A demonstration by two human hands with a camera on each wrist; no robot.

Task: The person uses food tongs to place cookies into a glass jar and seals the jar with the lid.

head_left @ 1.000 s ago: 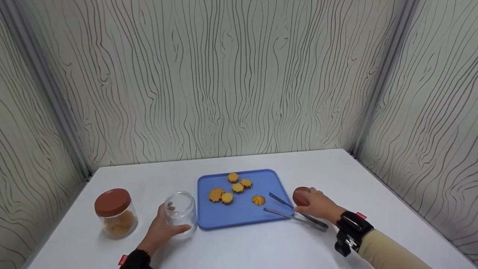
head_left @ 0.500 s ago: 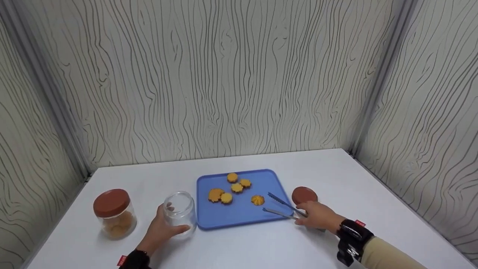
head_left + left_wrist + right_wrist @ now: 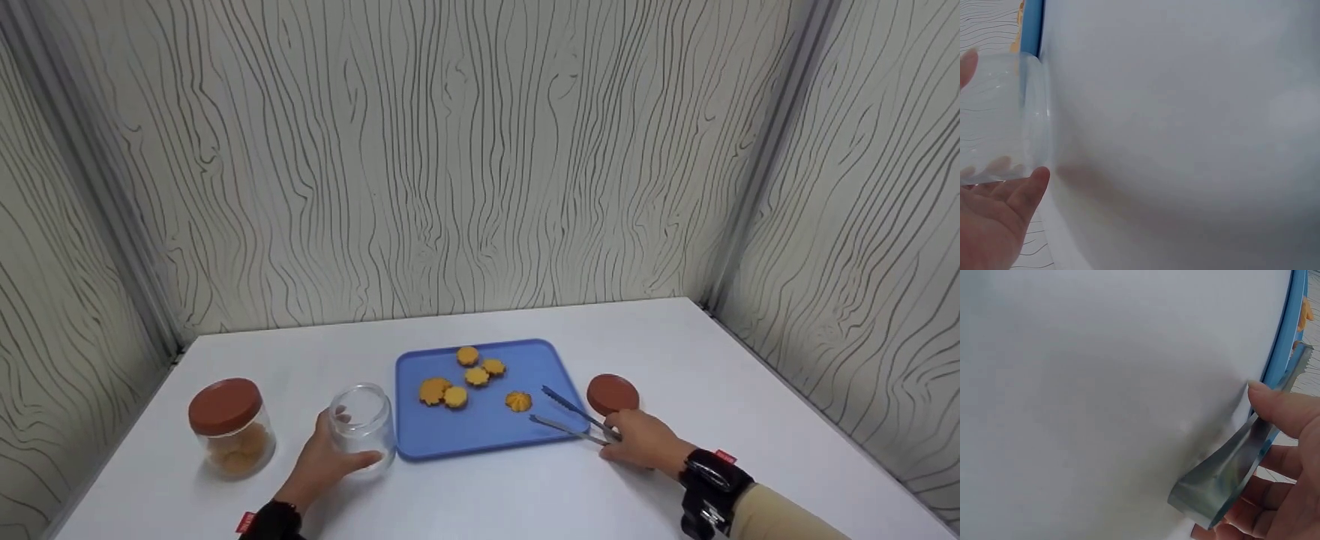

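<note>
My left hand (image 3: 322,459) holds an uncapped clear jar (image 3: 364,435) upright on the table, thumb on the near side and fingers around the left. In the left wrist view the jar (image 3: 999,112) looks empty. My right hand (image 3: 645,441) grips metal tongs (image 3: 1213,489) between thumb and fingers; their spread toothed tips reach over the right edge of a blue tray (image 3: 480,439). Close to those tips lies a ridged cookie (image 3: 518,401). Several more cookies (image 3: 477,376) sit on the tray's left and back parts. Just beyond my right hand rests a red-brown lid (image 3: 613,391).
A jar of cookies (image 3: 240,446) with a red-brown lid (image 3: 225,406) stands at the left of the white table (image 3: 465,495). Wood-patterned panels (image 3: 420,165) rise behind the table and at both sides.
My right hand has let go of the lid, which now lies on the table, and moved nearer to take hold of the tongs. My left hand and its jar stay put.
</note>
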